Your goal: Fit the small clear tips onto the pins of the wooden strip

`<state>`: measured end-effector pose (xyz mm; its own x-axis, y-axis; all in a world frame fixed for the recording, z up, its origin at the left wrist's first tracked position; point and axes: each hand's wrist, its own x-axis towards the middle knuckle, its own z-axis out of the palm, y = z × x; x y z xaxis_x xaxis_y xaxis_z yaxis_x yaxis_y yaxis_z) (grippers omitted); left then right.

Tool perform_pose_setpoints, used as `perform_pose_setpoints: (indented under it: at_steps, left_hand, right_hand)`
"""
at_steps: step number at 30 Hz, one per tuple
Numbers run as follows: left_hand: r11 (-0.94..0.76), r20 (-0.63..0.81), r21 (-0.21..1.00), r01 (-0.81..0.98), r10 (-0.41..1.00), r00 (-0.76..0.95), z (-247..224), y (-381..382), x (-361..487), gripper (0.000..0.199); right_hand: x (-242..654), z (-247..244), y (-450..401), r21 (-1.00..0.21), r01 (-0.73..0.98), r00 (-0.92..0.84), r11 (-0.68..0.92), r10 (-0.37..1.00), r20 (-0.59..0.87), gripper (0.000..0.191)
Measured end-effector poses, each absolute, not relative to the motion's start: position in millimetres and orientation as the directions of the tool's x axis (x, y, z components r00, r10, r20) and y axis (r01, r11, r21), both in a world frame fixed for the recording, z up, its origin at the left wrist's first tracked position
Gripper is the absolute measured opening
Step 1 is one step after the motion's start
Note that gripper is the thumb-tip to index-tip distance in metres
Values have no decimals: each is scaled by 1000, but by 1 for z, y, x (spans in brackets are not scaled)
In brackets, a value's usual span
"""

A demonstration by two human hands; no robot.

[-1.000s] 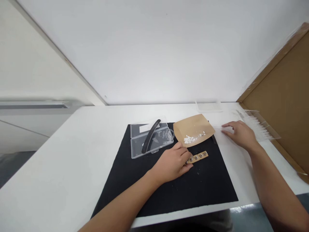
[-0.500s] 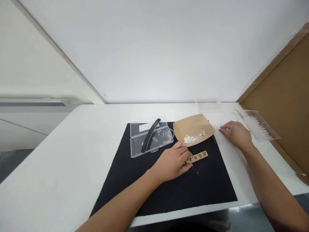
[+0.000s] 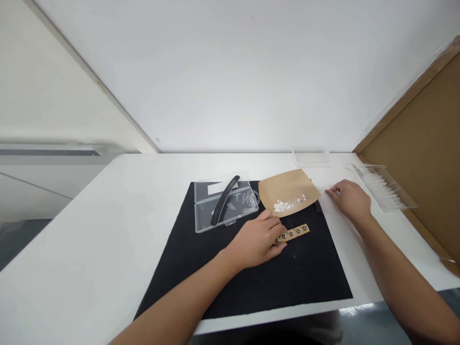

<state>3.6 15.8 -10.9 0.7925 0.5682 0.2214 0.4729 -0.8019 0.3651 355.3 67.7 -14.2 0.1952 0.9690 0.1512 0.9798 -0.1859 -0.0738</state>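
My left hand is closed on the left end of a narrow tan strip that carries a row of several round metal pieces. The strip lies over the black mat; its held end is hidden by my fingers. My right hand rests on the white table right of the mat, thumb and fingertips pinched together; anything between them is too small to make out. Between the hands stands a brown paper tray with small white pieces in it.
Left of the tray lies an open clear plastic case with clear nail tips inside and a curved black nail file across it. A clear pack of white tips lies at right by a cardboard panel. A clear lid sits behind.
My right hand has shifted very slightly left, its fingers drawn closer together. My left hand and the strip stay in place.
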Motion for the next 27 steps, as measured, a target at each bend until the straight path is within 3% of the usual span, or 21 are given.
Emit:
perform_pose_setpoints:
  at_steps: [9, 27]
  left_hand:
    - [-809, 231, 364, 463, 559, 796, -11, 16, 4, 19]
    - [-824, 258, 352, 445, 542, 800, -11, 17, 4, 17]
  right_hand:
    - [349, -11, 64, 37, 980, 187, -194, 972, 142, 32]
    - [347, -8, 74, 110, 948, 286, -300, 950, 123, 32]
